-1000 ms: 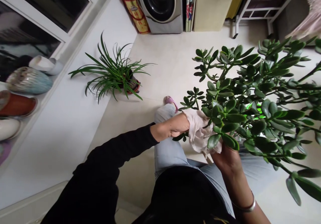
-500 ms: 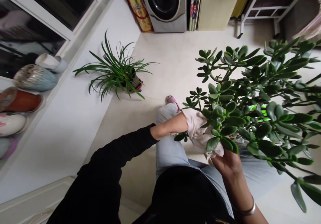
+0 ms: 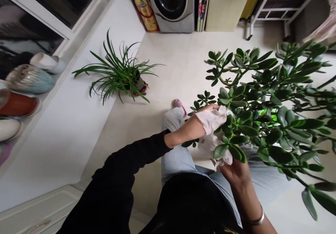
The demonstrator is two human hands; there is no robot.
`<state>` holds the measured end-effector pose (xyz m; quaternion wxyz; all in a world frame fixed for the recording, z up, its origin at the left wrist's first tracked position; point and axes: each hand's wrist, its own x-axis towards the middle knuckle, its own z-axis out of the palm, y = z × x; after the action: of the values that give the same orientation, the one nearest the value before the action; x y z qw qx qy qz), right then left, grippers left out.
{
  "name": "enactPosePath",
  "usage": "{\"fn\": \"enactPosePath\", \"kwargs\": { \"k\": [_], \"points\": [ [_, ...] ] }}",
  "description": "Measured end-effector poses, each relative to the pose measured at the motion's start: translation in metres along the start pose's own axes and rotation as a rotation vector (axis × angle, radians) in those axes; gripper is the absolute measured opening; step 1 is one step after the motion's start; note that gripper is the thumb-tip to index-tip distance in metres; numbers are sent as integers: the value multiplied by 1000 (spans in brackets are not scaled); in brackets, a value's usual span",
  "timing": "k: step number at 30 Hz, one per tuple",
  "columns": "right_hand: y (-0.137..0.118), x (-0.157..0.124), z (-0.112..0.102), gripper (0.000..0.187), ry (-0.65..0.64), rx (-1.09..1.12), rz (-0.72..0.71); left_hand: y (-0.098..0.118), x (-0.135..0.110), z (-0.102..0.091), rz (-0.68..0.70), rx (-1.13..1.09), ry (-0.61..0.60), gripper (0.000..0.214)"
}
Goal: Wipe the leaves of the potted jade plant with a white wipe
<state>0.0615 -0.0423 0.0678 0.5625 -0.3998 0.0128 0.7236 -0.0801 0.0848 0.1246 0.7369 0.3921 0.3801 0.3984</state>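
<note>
A large jade plant (image 3: pixel 265 104) with thick green leaves fills the right side. My left hand (image 3: pixel 202 122) reaches in from the left, wrapped in a pale pink cloth (image 3: pixel 214 120) and pressed against a cluster of leaves. The cloth hangs down below the leaves. My right hand (image 3: pixel 236 169) comes up from below, fingers closed on a leafy branch tip (image 3: pixel 228 148); a silver bangle (image 3: pixel 256 220) sits on that wrist. My jeans-clad leg and pink slipper (image 3: pixel 180 104) show under the hands.
A grassy potted plant (image 3: pixel 123 78) stands on the tiled floor to the left. Several ceramic pots (image 3: pixel 28 80) line a window ledge at far left. A washing machine (image 3: pixel 173 3) and a metal rack (image 3: pixel 275 10) stand at the back.
My left hand with the cloth has lifted and moved a little right, up over the leaf cluster. The right hand has stayed under the branch.
</note>
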Motion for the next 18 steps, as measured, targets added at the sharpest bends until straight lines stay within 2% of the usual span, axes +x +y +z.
{"fn": "enactPosePath", "kwargs": {
  "k": [3, 6, 11, 18],
  "points": [
    [0, -1, -2, 24, 59, 27, 31, 6, -5, 3, 69, 195, -69, 27],
    [0, -1, -5, 21, 60, 24, 25, 3, -9, 0, 143, 315, -74, 28],
    [1, -1, -4, 27, 36, 37, 34, -3, -14, -9, 197, 481, -32, 27],
    [0, -1, -3, 24, 111, 100, 87, -7, -13, -18, 379, 635, 48, 30]
  ]
}}
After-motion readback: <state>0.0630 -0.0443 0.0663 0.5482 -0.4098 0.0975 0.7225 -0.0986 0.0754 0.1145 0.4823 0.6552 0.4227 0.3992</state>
